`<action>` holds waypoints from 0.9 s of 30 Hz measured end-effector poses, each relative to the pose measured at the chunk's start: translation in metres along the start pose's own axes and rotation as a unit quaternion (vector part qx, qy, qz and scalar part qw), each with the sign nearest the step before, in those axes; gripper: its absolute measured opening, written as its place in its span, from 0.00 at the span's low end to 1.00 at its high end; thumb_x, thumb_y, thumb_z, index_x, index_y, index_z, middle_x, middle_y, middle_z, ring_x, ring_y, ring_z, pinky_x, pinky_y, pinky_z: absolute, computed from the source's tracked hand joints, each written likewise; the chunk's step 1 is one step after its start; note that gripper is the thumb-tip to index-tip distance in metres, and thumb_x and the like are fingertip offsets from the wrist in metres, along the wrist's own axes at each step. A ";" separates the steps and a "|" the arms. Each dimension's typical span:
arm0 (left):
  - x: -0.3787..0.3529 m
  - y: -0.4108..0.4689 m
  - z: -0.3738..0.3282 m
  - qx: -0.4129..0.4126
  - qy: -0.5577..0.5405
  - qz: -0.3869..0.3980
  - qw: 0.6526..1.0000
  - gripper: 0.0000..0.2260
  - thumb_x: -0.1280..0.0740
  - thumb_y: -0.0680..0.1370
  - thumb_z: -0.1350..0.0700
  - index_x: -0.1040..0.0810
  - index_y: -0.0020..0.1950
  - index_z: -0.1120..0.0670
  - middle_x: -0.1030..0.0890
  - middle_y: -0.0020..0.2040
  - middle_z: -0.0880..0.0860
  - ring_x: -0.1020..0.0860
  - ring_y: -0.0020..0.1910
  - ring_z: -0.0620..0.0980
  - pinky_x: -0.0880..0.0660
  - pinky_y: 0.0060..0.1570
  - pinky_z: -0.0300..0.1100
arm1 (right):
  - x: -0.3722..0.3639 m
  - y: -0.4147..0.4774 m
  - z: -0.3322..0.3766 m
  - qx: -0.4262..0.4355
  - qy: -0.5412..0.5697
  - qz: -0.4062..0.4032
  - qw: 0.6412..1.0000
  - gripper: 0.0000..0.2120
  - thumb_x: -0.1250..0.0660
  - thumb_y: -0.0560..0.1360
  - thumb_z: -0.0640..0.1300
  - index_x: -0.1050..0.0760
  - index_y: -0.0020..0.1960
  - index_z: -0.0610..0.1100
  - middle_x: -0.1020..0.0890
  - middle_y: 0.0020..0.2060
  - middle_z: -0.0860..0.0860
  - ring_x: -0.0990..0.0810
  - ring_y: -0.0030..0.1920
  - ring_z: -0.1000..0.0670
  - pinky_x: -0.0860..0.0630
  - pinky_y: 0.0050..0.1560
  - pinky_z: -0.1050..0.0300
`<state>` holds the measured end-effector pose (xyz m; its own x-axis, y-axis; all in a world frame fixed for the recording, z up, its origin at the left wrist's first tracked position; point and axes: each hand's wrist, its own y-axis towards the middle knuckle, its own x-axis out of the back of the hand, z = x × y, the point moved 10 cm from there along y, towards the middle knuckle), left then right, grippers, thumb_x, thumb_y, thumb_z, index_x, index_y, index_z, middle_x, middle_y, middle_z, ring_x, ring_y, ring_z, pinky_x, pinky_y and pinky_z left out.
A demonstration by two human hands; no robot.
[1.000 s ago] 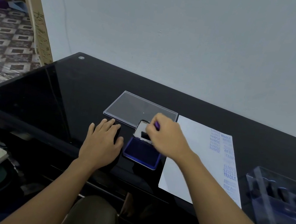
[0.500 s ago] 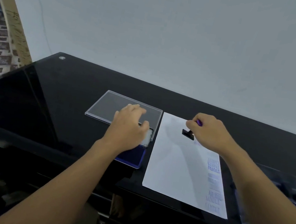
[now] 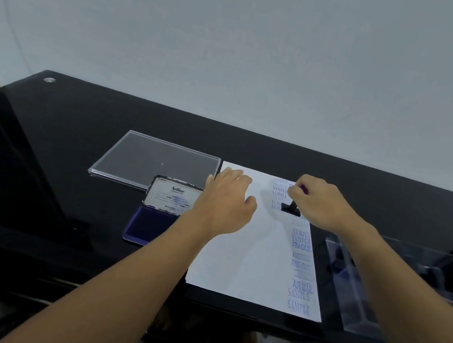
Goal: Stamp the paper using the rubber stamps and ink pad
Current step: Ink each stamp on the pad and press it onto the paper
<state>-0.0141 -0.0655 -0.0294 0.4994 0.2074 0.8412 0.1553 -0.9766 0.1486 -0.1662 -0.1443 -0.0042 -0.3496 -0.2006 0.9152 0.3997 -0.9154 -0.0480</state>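
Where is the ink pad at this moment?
In the head view the ink pad lies open on the table, left of the paper, on the near side of the clear cover.

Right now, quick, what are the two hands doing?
The left hand is open, fingers straight over the paper.
The right hand is closed, gripping the rubber stamp.

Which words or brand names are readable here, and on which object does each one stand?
"Artline": inside the ink pad lid.
"SAMPLE", repeated: paper, right side.
"FRAGILE": paper.
"AIR MAIL": paper, lower.
Small print under "Artline" and some stamp marks: too blurred.
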 end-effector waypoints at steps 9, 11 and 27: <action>-0.049 0.007 0.000 -0.002 0.048 0.060 0.997 0.21 0.46 0.83 0.51 0.36 0.75 0.54 0.44 0.80 0.53 0.53 0.79 0.53 0.56 0.76 0.60 | -0.024 0.010 0.002 0.027 -0.027 0.026 0.999 0.09 0.42 0.83 0.50 0.29 0.50 0.45 0.27 0.38 0.58 0.24 0.37 0.51 0.33 0.34 0.61; -0.053 0.007 0.001 -0.003 0.051 0.058 0.997 0.21 0.46 0.82 0.51 0.35 0.74 0.54 0.43 0.80 0.53 0.53 0.79 0.53 0.56 0.75 0.60 | -0.026 0.012 0.001 0.026 -0.028 0.025 0.999 0.09 0.41 0.83 0.50 0.29 0.50 0.45 0.28 0.38 0.57 0.24 0.38 0.52 0.33 0.34 0.61; -0.064 0.011 0.003 -0.007 0.052 0.059 0.997 0.21 0.46 0.82 0.51 0.35 0.75 0.55 0.44 0.80 0.53 0.53 0.79 0.54 0.60 0.75 0.60 | -0.033 0.018 -0.002 0.029 -0.033 0.018 0.999 0.09 0.40 0.83 0.52 0.30 0.51 0.46 0.27 0.38 0.56 0.24 0.38 0.52 0.34 0.34 0.62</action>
<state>-0.0420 -0.0891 -0.0825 0.4221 0.0839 0.9027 0.0889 -0.9947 0.0509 -0.1494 -0.1552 -0.0360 -0.2773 -0.2085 0.9379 0.4607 -0.8855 -0.0606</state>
